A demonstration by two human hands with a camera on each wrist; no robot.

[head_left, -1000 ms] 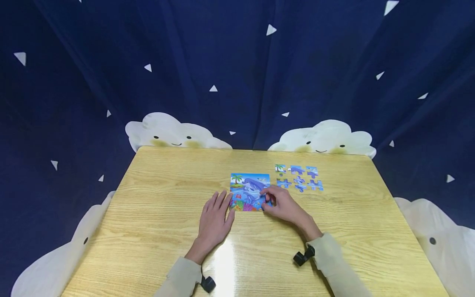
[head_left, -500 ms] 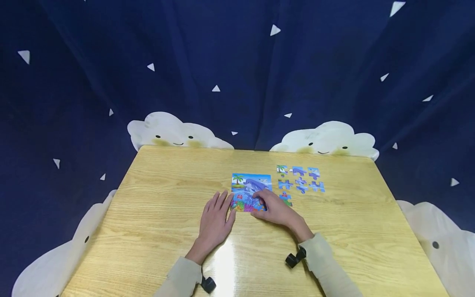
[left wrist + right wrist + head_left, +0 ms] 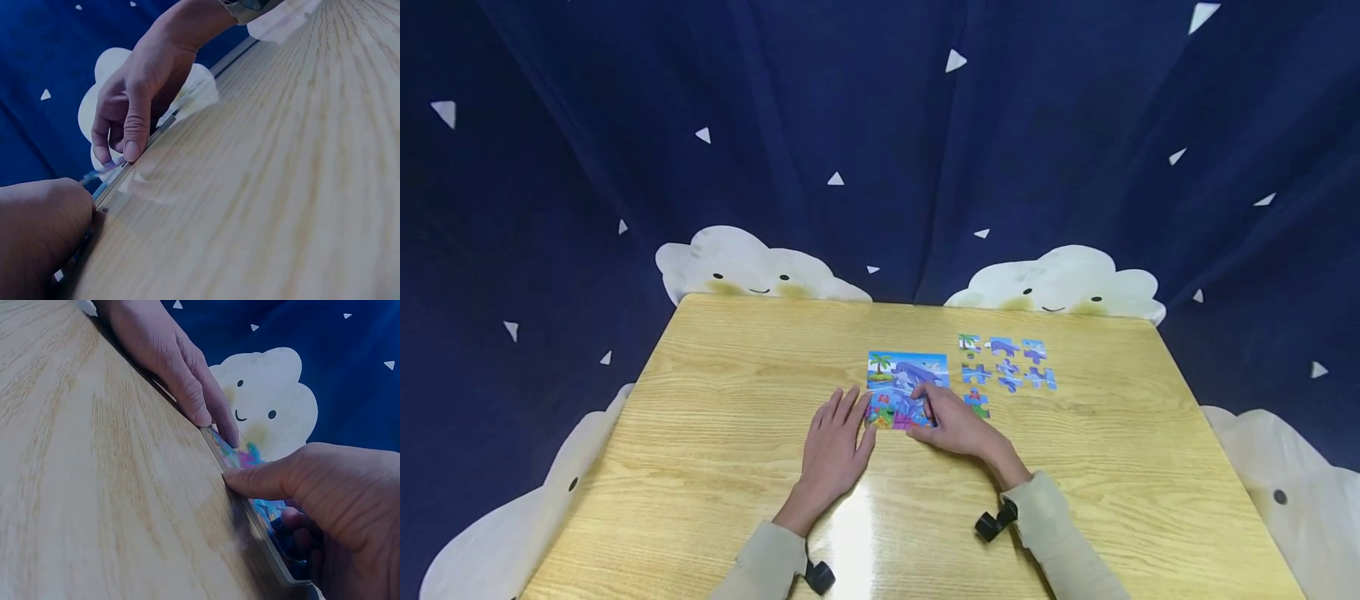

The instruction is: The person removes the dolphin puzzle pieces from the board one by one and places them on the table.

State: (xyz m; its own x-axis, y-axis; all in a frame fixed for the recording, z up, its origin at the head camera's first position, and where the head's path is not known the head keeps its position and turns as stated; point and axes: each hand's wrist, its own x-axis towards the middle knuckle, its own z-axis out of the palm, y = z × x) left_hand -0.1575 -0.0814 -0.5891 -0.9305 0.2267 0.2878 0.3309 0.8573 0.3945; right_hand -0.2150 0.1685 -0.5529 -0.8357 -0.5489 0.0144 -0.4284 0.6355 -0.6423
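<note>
A dolphin jigsaw puzzle (image 3: 910, 371) lies flat on the wooden table, with a palm tree and coral in its picture. My left hand (image 3: 831, 450) rests palm down at its left edge, fingers straight and fingertips touching the corner. At the puzzle's lower right, my right hand (image 3: 958, 425) pinches a puzzle piece (image 3: 103, 170) between thumb and fingers; that piece looks tilted up in the left wrist view. The hand hides part of the picture. Just right of it lies a loose crab piece (image 3: 977, 403).
Several loose pieces (image 3: 1009, 374) lie in rows right of the puzzle, among them a palm tree piece (image 3: 969, 342). The wooden table (image 3: 715, 392) meets a dark blue curtain (image 3: 880, 125) with white clouds at its far edge.
My right hand has moved left from the puzzle's right edge onto its lower part. The crab piece now shows where that hand was. My left hand has stayed in place.
</note>
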